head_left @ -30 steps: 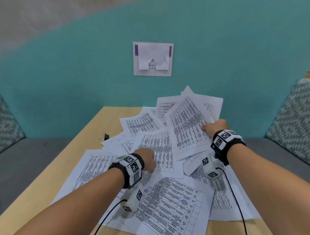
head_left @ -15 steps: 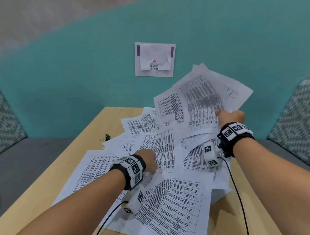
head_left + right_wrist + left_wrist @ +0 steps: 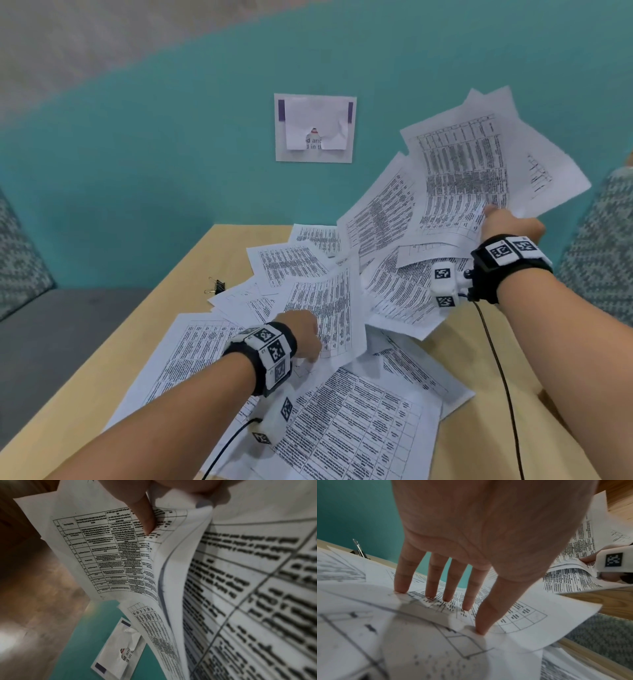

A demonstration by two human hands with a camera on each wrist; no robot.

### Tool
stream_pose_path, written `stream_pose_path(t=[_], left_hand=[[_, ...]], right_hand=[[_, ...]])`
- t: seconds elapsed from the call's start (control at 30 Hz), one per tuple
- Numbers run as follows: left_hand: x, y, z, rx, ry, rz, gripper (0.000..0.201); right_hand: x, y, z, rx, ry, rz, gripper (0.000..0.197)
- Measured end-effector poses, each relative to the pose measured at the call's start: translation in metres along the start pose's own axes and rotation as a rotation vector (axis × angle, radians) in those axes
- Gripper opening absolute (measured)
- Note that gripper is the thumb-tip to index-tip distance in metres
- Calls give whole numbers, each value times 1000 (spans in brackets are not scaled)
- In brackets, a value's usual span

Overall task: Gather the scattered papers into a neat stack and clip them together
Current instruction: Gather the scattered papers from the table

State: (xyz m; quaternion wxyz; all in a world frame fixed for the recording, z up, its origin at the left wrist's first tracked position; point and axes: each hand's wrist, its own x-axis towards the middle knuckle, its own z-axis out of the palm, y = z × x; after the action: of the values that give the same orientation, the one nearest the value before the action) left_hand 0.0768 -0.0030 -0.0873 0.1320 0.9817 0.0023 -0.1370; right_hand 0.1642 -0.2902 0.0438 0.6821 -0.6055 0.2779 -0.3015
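Several printed sheets (image 3: 352, 428) lie scattered and overlapping on the wooden table (image 3: 205, 260). My right hand (image 3: 507, 226) grips a fanned bunch of sheets (image 3: 462, 171) by its lower edge, lifted off the table at the right. In the right wrist view the thumb and fingers of my right hand (image 3: 171, 497) pinch those sheets (image 3: 240, 588). My left hand (image 3: 305, 337) rests on the sheets in the middle. Its straight fingertips and thumb press down on a sheet (image 3: 530, 622), which wrinkles at the thumb. A black binder clip (image 3: 215, 286) lies on the table left of the pile.
A teal wall stands behind the table with a paper notice (image 3: 315, 126) taped on it. Patterned cushions sit at the left (image 3: 17, 257) and right (image 3: 603, 240) on a grey bench. Cables run from both wrist cameras along my forearms.
My right hand has lifted the bunch of sheets off the table, up and to the right. My left hand has stayed pressing on the middle sheets.
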Motion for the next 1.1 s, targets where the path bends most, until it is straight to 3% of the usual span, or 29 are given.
stream_pose_path(t=[0.23,0.3,0.37,0.5,0.6,0.67,0.73,0.83,0.9,0.97,1.03,1.07,1.1], left_hand=[[-1,0,0,23,77,-46,13],[1,-2,-1,30,75,-79,31],[2,-4,-3,29,60,-100,34],[8,-6,-4,-4,57,-96,27],[15,-11,-7,-37,70,-78,6],[22,-18,-10,-94,86,-82,13],[31,-28,-15,-271,157,-119,22],[25,-35,-36,-959,317,-104,28],[19,-45,-59,-1534,363,-35,58],[19,-66,-84,-1895,323,169,80],[14,-82,-101,-2014,294,358,77],[9,-84,-105,-2010,304,349,68],[6,-83,-106,-1922,348,240,58]], right_hand=[[20,-7,-1,160,-25,24,53],[26,-5,0,131,-47,58,43],[30,-7,0,150,-5,87,38],[24,-13,2,64,-6,188,59],[24,-7,2,-22,-100,213,73],[31,4,8,-52,-176,227,76],[50,25,18,14,-285,260,81],[80,64,41,67,-434,391,118],[94,93,58,152,-541,446,107],[76,109,63,150,-594,508,111],[35,105,57,134,-605,551,112],[28,113,58,120,-630,562,98],[19,115,60,117,-653,561,83]])
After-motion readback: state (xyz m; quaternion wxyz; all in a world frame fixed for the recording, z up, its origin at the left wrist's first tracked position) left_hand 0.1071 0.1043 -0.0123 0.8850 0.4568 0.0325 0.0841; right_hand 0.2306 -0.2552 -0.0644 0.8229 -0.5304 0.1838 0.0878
